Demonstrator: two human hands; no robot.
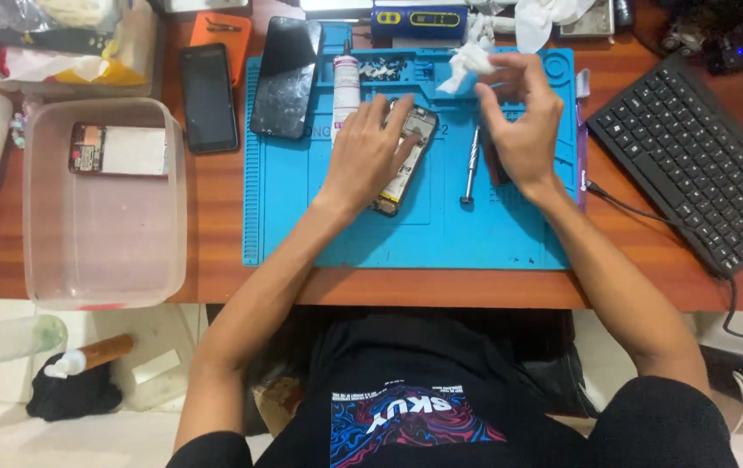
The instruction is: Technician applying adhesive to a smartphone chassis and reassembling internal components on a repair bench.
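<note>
Left hand [370,149] pinning opened phone [403,161], mat [441,234] centre

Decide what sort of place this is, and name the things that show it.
Probably a phone repair bench. A blue repair mat covers the wooden desk, the left hand rests on an opened phone, and a screwdriver lies beside it.

On and around the blue mat [302,234]: one opened phone [404,165] on it, one dark phone [285,76] overlapping its upper left corner, one black phone [208,97] left of it, one screwdriver [470,165], one white tube [345,87], one crumpled tissue [467,62]. Right of it, one keyboard [692,165]; far left, one clear tub [103,260].
</note>
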